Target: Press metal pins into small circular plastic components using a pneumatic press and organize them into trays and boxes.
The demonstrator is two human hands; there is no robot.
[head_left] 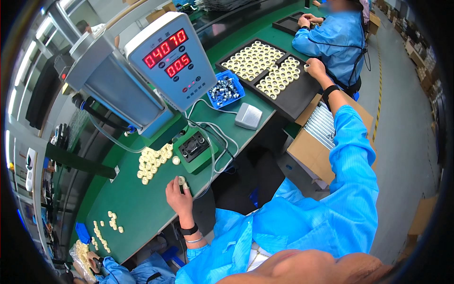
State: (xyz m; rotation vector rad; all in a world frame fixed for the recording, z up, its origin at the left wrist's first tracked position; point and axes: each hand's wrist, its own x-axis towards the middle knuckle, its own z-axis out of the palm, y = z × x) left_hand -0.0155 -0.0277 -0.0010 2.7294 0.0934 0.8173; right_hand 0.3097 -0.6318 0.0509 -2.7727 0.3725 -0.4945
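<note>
Beside the green base [195, 152] of a press, my left hand [179, 199] is at the table's front edge, its fingertips closed around a small cream round part [182, 180]. My right arm stretches out to the far right. There my right hand [318, 71] pinches another cream round part [306, 67] over the right edge of a black tray [302, 97]. Rows of similar parts with metal centres [253, 59] fill much of that tray. A pile of cream parts [153, 163] lies left of the press base, with one loose part [176, 160] close to it.
A press cylinder [118, 78] and a counter box [172, 59] with red digits rise at the left. A blue bin [227, 90] holds metal fittings near a grey pedal [248, 116] and looped cables. A carton [307, 151] stands below the tray. Co-workers in blue sit at both ends.
</note>
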